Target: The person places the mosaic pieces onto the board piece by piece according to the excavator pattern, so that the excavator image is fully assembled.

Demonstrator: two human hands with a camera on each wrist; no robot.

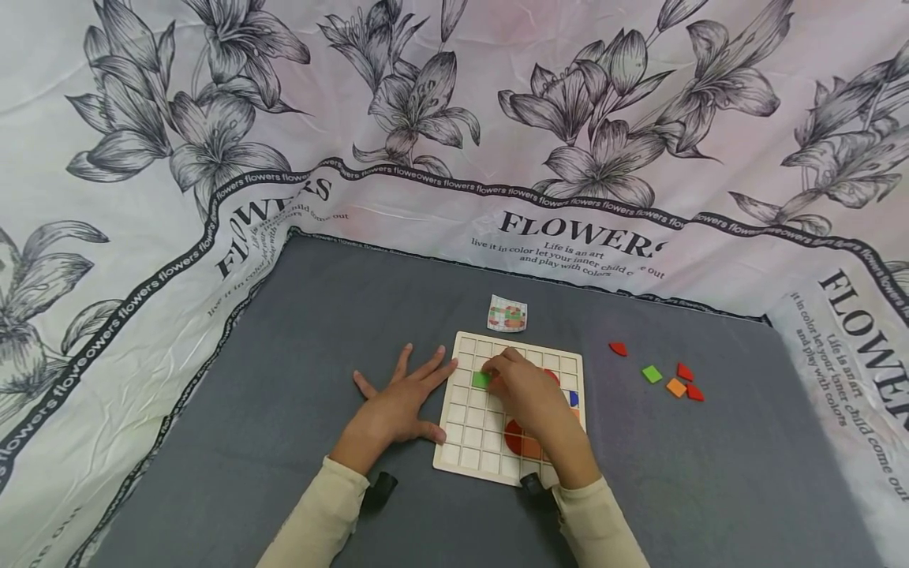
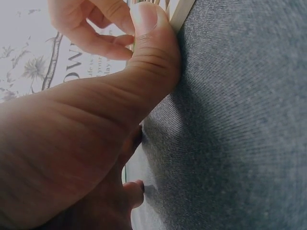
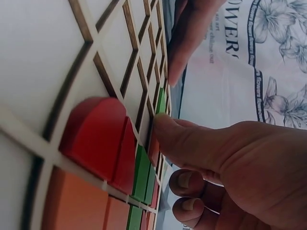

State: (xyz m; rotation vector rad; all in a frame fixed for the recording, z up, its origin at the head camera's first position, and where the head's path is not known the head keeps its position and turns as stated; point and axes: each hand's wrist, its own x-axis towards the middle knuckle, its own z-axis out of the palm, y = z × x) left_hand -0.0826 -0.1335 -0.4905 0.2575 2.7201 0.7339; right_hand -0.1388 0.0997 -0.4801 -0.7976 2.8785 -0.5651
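A light wooden grid board (image 1: pixel 453 414) lies on the grey cloth. My left hand (image 1: pixel 398 406) rests with fingers spread, its thumb and a fingertip touching the board's left edge. Over the upper middle of the board, my right hand (image 1: pixel 533 398) pinches a red piece (image 3: pixel 154 145) at a cell, its thumb lowered onto it; the index fingertip is hidden in the right wrist view. A green square (image 1: pixel 481 380) sits in the cell just left of those fingers. Red rounded pieces (image 3: pixel 98 136), orange pieces (image 3: pixel 74 201) and a blue piece (image 1: pixel 574 398) fill other cells, partly covered by the right hand.
Behind the board lies a small printed pattern card (image 1: pixel 507 314). Loose on the cloth to the right are several pieces, among them a green square (image 1: pixel 652 374), an orange square (image 1: pixel 676 387) and a red piece (image 1: pixel 619 349). Flower-printed fabric (image 1: pixel 582 229) surrounds the table.
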